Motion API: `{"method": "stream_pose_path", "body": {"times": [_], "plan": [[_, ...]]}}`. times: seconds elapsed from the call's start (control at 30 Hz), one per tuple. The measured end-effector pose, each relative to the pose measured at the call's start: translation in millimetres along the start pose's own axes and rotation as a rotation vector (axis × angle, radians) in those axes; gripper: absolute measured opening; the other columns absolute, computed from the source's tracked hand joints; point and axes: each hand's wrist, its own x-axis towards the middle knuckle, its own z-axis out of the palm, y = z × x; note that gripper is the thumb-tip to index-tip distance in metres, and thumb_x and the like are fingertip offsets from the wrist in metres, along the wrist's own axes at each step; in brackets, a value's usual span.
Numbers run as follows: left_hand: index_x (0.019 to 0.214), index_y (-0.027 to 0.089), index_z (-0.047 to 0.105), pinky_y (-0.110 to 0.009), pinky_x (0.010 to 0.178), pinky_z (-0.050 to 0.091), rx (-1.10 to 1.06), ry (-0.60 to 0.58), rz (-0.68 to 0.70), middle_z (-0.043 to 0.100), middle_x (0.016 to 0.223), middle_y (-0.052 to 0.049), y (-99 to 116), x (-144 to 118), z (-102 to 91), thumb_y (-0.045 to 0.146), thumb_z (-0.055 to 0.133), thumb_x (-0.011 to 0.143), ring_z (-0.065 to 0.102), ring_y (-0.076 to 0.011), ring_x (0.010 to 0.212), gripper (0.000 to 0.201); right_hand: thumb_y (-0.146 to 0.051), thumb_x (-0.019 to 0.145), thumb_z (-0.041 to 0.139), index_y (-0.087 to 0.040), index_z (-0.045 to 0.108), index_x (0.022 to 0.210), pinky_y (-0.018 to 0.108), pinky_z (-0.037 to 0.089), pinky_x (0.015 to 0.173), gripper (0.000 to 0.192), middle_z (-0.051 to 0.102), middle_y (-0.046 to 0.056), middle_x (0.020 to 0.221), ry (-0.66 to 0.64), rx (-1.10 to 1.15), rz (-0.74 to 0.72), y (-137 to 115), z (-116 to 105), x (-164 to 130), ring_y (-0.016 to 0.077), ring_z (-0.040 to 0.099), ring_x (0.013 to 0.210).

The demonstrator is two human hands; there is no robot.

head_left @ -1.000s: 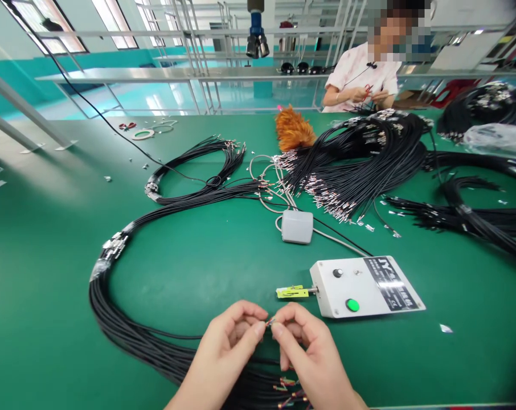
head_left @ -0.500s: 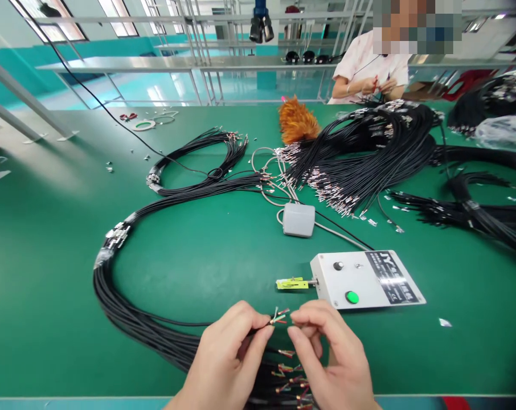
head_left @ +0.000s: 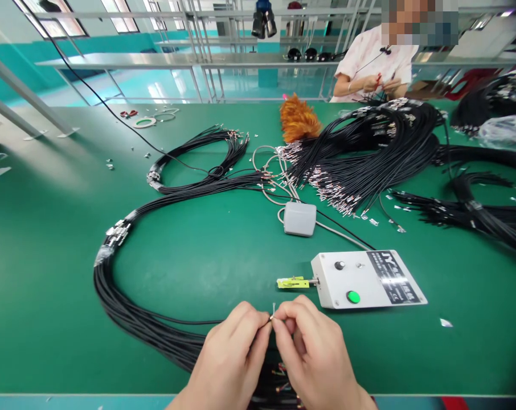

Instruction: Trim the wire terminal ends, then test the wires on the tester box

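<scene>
Near the front edge, my left hand (head_left: 232,353) is closed, pinching the end of one black cable (head_left: 213,322). The fingertips of my right hand (head_left: 311,353) pinch the thin inner wires at that stripped end and mostly cover them. A fine pale strand (head_left: 274,307) sticks up between the two hands. Beneath them lies a thick bundle of black cables (head_left: 151,333), curving in from the left; several stripped ends with coloured wires (head_left: 280,373) show between my wrists. Just beyond my hands is a white control box (head_left: 347,282) with a green button and a yellow-green clip (head_left: 293,283) on its shaft.
A grey pedal-like block (head_left: 299,219) with a looped cord sits behind the box. Large black cable heaps (head_left: 360,159) fill the back right, beside an orange fluffy duster (head_left: 298,119). Across the green table (head_left: 189,250), a person (head_left: 373,68) handles something red. Scissors (head_left: 129,114) lie back left.
My right hand has moved left to my left hand and closed on the wires, which were spread out and visible before. The camera view has shifted slightly.
</scene>
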Motion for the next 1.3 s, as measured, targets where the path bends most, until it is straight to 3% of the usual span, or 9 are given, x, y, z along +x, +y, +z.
{"method": "stream_pose_path", "body": {"times": [0.2,0.3,0.4,0.57,0.67,0.93,1.07,1.17,1.3], "plan": [[0.085,0.021,0.056,-0.018,0.060,0.044,-0.218,-0.030,-0.194,0.057,0.068,0.003,-5.5,7.5,-2.6,0.019,0.043,0.093,0.056,-0.0100,0.061,0.015,-0.018,0.090,0.047,-0.020,0.054,0.083,0.021,0.039,0.045,0.010,0.049,-0.002,0.066,0.007,0.142,0.110,11.3,-7.1,-10.7,0.0094,0.046,0.049],[0.079,0.021,0.056,-0.020,0.059,0.042,-0.302,-0.051,-0.325,0.053,0.058,0.005,-6.9,9.5,-6.9,0.026,0.041,0.094,0.055,-0.0114,0.058,0.022,-0.014,0.090,0.045,-0.019,0.057,0.096,0.025,0.049,0.064,0.014,0.062,0.005,0.086,-0.036,-0.002,0.032,20.9,-6.6,-15.8,0.0153,0.060,0.074],[0.080,0.020,0.057,-0.022,0.064,0.042,-0.370,-0.057,-0.391,0.054,0.059,0.004,-7.4,9.9,-8.4,0.030,0.041,0.094,0.056,-0.0130,0.062,0.024,-0.016,0.088,0.048,-0.016,0.055,0.114,0.036,0.049,0.084,0.027,0.063,0.012,0.111,-0.124,-0.192,-0.076,27.2,-1.8,-20.4,0.0240,0.058,0.102],[0.080,0.018,0.058,-0.022,0.061,0.040,-0.468,-0.072,-0.473,0.049,0.054,0.005,-5.7,11.4,-6.9,0.032,0.041,0.093,0.048,-0.0118,0.054,0.025,-0.015,0.088,0.048,-0.020,0.061,0.099,0.030,0.051,0.069,0.018,0.069,0.004,0.087,-0.262,-0.173,-0.031,28.9,1.2,-30.2,0.0188,0.063,0.077],[0.081,0.018,0.059,-0.023,0.058,0.039,-0.495,-0.072,-0.478,0.048,0.052,0.005,-3.5,13.1,-7.2,0.034,0.042,0.092,0.046,-0.0121,0.053,0.025,-0.015,0.086,0.051,-0.022,0.062,0.091,0.025,0.050,0.062,0.015,0.067,0.001,0.078,-0.292,-0.052,-0.025,26.3,-2.7,-29.2,0.0152,0.061,0.068],[0.077,0.018,0.058,-0.021,0.052,0.038,-0.421,-0.072,-0.405,0.050,0.056,0.004,0.0,14.8,-6.2,0.034,0.047,0.090,0.049,-0.0115,0.052,0.024,-0.026,0.081,0.061,-0.019,0.062,0.084,0.021,0.042,0.049,0.008,0.061,0.001,0.074,-0.022,0.343,0.359,6.1,4.7,5.7,0.0104,0.051,0.055],[0.072,0.018,0.055,-0.021,0.054,0.039,-0.395,-0.068,-0.361,0.049,0.055,0.004,-4.0,12.6,-3.9,0.031,0.044,0.092,0.049,-0.0108,0.053,0.026,-0.039,0.083,0.058,-0.017,0.061,0.075,0.020,0.039,0.047,0.024,0.055,0.000,0.066,-0.053,0.599,0.510,3.4,11.5,12.2,0.0092,0.046,0.052],[0.087,0.019,0.056,-0.020,0.054,0.041,-0.432,-0.053,-0.360,0.050,0.056,0.005,-7.5,9.5,-2.1,0.028,0.043,0.093,0.050,-0.0110,0.053,0.017,-0.048,0.080,0.060,-0.016,0.058,0.080,0.019,0.033,0.043,0.032,0.048,-0.004,0.058,-0.143,0.778,0.625,5.2,13.2,11.4,0.0066,0.038,0.046],[0.111,0.025,0.057,-0.023,0.068,0.049,-0.439,-0.015,-0.236,0.060,0.085,-0.001,-8.3,8.4,0.8,0.021,0.049,0.090,0.059,-0.0134,0.074,0.023,-0.054,0.078,0.060,-0.017,0.054,0.078,0.018,0.031,0.043,0.038,0.044,-0.006,0.058,-0.144,0.788,0.667,9.4,17.5,5.1,0.0064,0.036,0.046]]}}
